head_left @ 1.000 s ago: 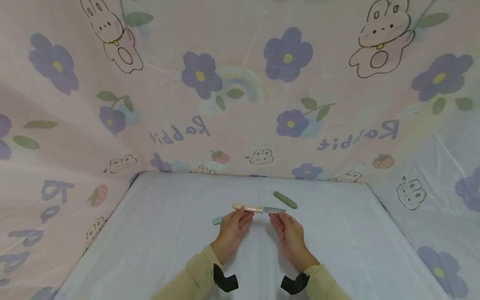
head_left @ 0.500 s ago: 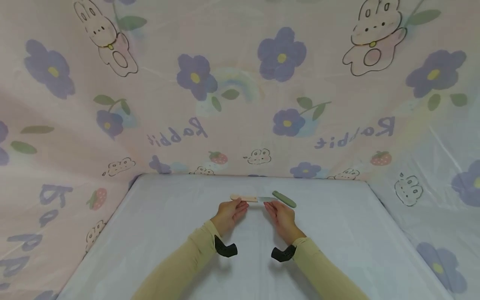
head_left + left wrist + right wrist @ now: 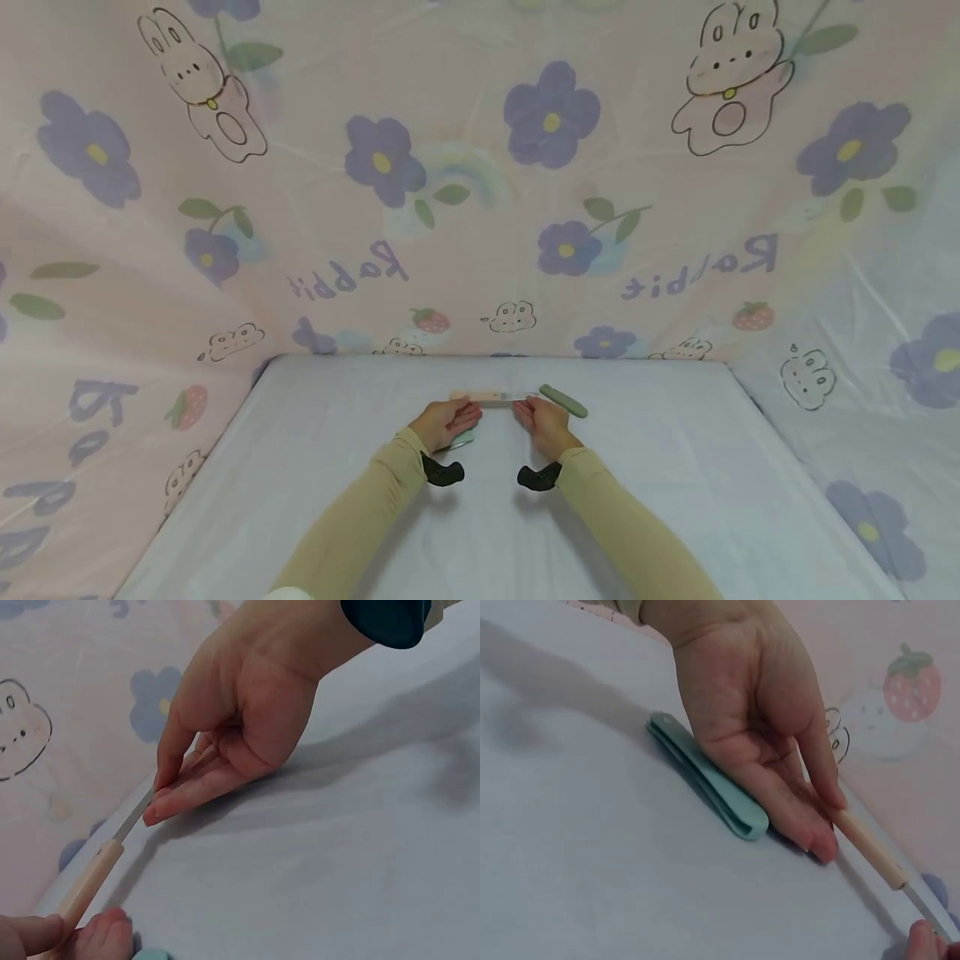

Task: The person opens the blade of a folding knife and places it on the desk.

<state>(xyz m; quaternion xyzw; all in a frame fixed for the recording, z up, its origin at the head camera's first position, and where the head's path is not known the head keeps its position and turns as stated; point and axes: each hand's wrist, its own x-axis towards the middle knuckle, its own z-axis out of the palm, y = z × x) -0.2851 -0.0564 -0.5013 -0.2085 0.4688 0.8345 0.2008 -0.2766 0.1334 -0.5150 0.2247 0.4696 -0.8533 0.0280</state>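
Two hands hold one knife [image 3: 495, 397] level above the table [image 3: 675, 467]: our left hand [image 3: 444, 421] pinches its wooden handle, and our right hand [image 3: 542, 419] pinches the blade between thumb and fingers. We see a teal sheath [image 3: 709, 778] lying flat under our left hand, and a green sheath [image 3: 564, 401] just beside our right.
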